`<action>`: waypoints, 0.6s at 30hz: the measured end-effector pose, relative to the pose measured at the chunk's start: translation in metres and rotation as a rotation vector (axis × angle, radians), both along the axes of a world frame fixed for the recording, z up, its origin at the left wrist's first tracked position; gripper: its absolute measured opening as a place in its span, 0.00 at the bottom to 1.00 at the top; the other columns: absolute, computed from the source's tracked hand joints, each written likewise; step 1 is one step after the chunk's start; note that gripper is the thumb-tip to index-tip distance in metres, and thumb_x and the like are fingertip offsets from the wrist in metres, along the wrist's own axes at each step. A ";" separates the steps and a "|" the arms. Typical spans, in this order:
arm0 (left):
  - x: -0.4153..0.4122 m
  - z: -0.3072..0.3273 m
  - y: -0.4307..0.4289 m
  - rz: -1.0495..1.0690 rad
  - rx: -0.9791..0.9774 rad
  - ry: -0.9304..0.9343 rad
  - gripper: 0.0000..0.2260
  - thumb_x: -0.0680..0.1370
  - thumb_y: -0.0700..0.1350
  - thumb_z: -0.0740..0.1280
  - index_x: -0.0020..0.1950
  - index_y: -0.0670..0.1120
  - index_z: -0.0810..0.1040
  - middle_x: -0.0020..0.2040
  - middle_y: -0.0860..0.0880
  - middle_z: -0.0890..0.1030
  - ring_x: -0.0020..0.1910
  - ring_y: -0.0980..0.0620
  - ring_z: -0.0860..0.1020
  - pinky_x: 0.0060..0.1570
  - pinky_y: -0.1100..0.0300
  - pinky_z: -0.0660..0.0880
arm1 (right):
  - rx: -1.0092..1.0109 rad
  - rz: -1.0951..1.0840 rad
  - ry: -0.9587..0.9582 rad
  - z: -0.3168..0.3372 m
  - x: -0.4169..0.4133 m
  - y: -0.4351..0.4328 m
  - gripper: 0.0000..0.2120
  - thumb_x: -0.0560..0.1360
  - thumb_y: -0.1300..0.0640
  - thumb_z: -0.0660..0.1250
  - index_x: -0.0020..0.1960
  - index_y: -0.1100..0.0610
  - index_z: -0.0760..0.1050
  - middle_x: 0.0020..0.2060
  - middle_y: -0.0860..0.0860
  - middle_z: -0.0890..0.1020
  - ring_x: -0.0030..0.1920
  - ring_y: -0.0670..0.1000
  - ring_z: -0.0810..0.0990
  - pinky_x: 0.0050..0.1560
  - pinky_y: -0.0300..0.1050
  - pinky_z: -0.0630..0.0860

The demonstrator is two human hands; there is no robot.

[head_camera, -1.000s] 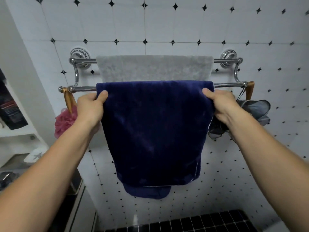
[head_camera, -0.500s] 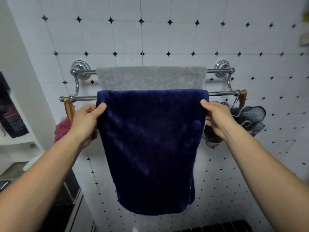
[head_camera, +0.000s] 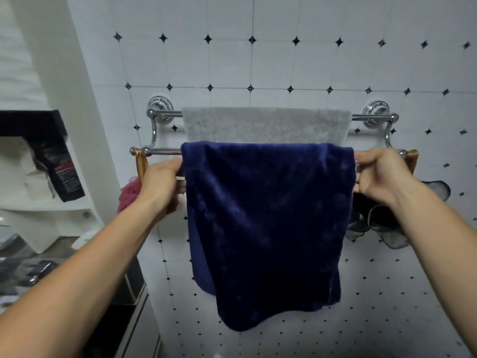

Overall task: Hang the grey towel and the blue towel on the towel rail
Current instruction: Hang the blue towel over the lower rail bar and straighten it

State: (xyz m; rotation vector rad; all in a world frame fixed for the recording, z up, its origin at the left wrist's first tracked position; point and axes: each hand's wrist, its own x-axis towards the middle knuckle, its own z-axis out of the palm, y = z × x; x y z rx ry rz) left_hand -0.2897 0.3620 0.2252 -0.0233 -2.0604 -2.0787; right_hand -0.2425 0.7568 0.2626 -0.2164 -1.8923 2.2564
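Note:
A chrome double towel rail (head_camera: 162,151) is fixed to the tiled wall. The grey towel (head_camera: 265,125) hangs over its upper back bar. The blue towel (head_camera: 265,218) is draped over the lower front bar and hangs down in front, its bottom edge uneven. My left hand (head_camera: 161,182) pinches the blue towel's upper left edge just under the bar. At the upper right edge, my right hand (head_camera: 379,174) grips the same towel, fingers curled.
A pink bath sponge (head_camera: 127,193) hangs on a gold ribbon at the rail's left end. A grey-black mesh sponge (head_camera: 387,228) hangs at the right end. White shelves (head_camera: 46,205) with a dark packet (head_camera: 59,166) stand to the left.
The view has tilted up and moved closer, so the rail sits lower in frame. Both hands have stayed at the blue towel's top corners, and its hanging front now reaches lower.

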 end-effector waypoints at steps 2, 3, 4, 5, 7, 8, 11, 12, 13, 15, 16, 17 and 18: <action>-0.011 0.017 0.002 0.049 -0.062 0.101 0.18 0.73 0.57 0.66 0.43 0.41 0.82 0.43 0.43 0.85 0.37 0.44 0.83 0.36 0.54 0.80 | -0.052 0.012 -0.049 -0.003 -0.005 0.001 0.17 0.66 0.70 0.53 0.46 0.62 0.78 0.36 0.55 0.78 0.34 0.52 0.75 0.38 0.46 0.77; -0.015 0.024 0.004 0.097 -0.170 0.132 0.23 0.71 0.60 0.67 0.42 0.39 0.81 0.40 0.42 0.84 0.36 0.44 0.83 0.39 0.49 0.82 | -0.071 0.002 -0.071 -0.004 -0.007 0.000 0.15 0.69 0.72 0.54 0.46 0.62 0.76 0.37 0.55 0.77 0.36 0.52 0.75 0.39 0.46 0.78; -0.019 0.029 0.005 0.165 -0.314 0.145 0.26 0.68 0.63 0.68 0.39 0.37 0.79 0.35 0.43 0.81 0.34 0.44 0.80 0.41 0.46 0.82 | -0.083 -0.008 -0.085 -0.005 -0.010 -0.001 0.13 0.73 0.72 0.55 0.45 0.61 0.76 0.37 0.54 0.76 0.37 0.52 0.75 0.39 0.45 0.79; -0.023 0.034 0.006 0.246 -0.469 0.144 0.27 0.67 0.64 0.67 0.35 0.38 0.77 0.32 0.44 0.79 0.32 0.45 0.78 0.43 0.44 0.81 | -0.088 -0.015 -0.095 -0.005 -0.012 -0.003 0.11 0.75 0.71 0.58 0.44 0.60 0.76 0.36 0.54 0.77 0.37 0.51 0.76 0.37 0.44 0.80; -0.027 0.045 0.006 0.371 -0.710 0.100 0.22 0.68 0.62 0.66 0.32 0.41 0.76 0.30 0.47 0.81 0.32 0.45 0.79 0.41 0.50 0.78 | -0.073 -0.020 -0.122 -0.004 -0.015 -0.007 0.08 0.76 0.68 0.62 0.42 0.57 0.76 0.31 0.52 0.79 0.33 0.49 0.78 0.34 0.42 0.81; -0.029 0.049 0.006 0.401 -0.780 0.077 0.19 0.68 0.59 0.65 0.33 0.42 0.78 0.32 0.47 0.81 0.34 0.44 0.78 0.39 0.54 0.74 | -0.057 -0.022 -0.143 -0.003 -0.016 -0.009 0.08 0.76 0.66 0.63 0.41 0.56 0.76 0.27 0.50 0.79 0.29 0.47 0.79 0.31 0.40 0.80; -0.036 0.060 0.007 0.358 -0.691 0.036 0.11 0.68 0.50 0.67 0.36 0.41 0.79 0.36 0.43 0.81 0.36 0.42 0.80 0.40 0.49 0.79 | 0.016 -0.053 -0.205 0.000 -0.018 -0.012 0.11 0.76 0.66 0.62 0.37 0.55 0.74 0.21 0.47 0.77 0.21 0.45 0.76 0.23 0.37 0.76; -0.038 0.063 0.005 0.340 -0.581 0.026 0.11 0.68 0.47 0.68 0.38 0.39 0.79 0.35 0.42 0.80 0.36 0.42 0.80 0.42 0.47 0.79 | 0.034 -0.073 -0.215 0.003 -0.017 -0.010 0.12 0.76 0.66 0.62 0.37 0.54 0.73 0.20 0.47 0.77 0.20 0.44 0.76 0.22 0.36 0.75; -0.039 0.064 0.001 0.336 -0.474 0.014 0.10 0.68 0.45 0.68 0.40 0.38 0.78 0.35 0.42 0.79 0.35 0.43 0.78 0.40 0.49 0.78 | 0.040 -0.106 -0.219 0.007 -0.015 -0.006 0.12 0.76 0.65 0.62 0.37 0.54 0.73 0.19 0.46 0.76 0.20 0.43 0.75 0.21 0.34 0.74; -0.038 0.061 -0.011 0.317 -0.338 0.003 0.07 0.70 0.43 0.69 0.41 0.40 0.77 0.36 0.42 0.76 0.34 0.45 0.75 0.34 0.55 0.72 | 0.080 -0.206 -0.214 0.016 -0.012 0.004 0.10 0.76 0.60 0.66 0.37 0.53 0.73 0.17 0.44 0.75 0.25 0.42 0.73 0.21 0.31 0.71; -0.036 0.056 -0.016 0.284 -0.305 0.005 0.05 0.71 0.42 0.69 0.42 0.40 0.77 0.37 0.41 0.76 0.34 0.46 0.75 0.34 0.56 0.69 | 0.130 -0.259 -0.201 0.017 -0.011 0.008 0.08 0.75 0.58 0.69 0.37 0.53 0.74 0.18 0.43 0.75 0.27 0.42 0.72 0.22 0.31 0.70; -0.034 0.049 -0.019 0.238 -0.286 0.011 0.05 0.73 0.42 0.69 0.43 0.40 0.78 0.38 0.40 0.77 0.34 0.46 0.75 0.35 0.56 0.68 | 0.169 -0.295 -0.174 0.016 -0.010 0.010 0.07 0.74 0.57 0.70 0.38 0.53 0.75 0.18 0.43 0.76 0.29 0.43 0.73 0.24 0.32 0.71; -0.032 0.042 -0.019 0.190 -0.276 0.016 0.05 0.74 0.41 0.69 0.44 0.39 0.78 0.39 0.40 0.78 0.34 0.46 0.75 0.36 0.55 0.69 | 0.192 -0.308 -0.146 0.012 -0.011 0.009 0.06 0.74 0.58 0.70 0.39 0.53 0.76 0.19 0.43 0.77 0.29 0.43 0.74 0.26 0.35 0.72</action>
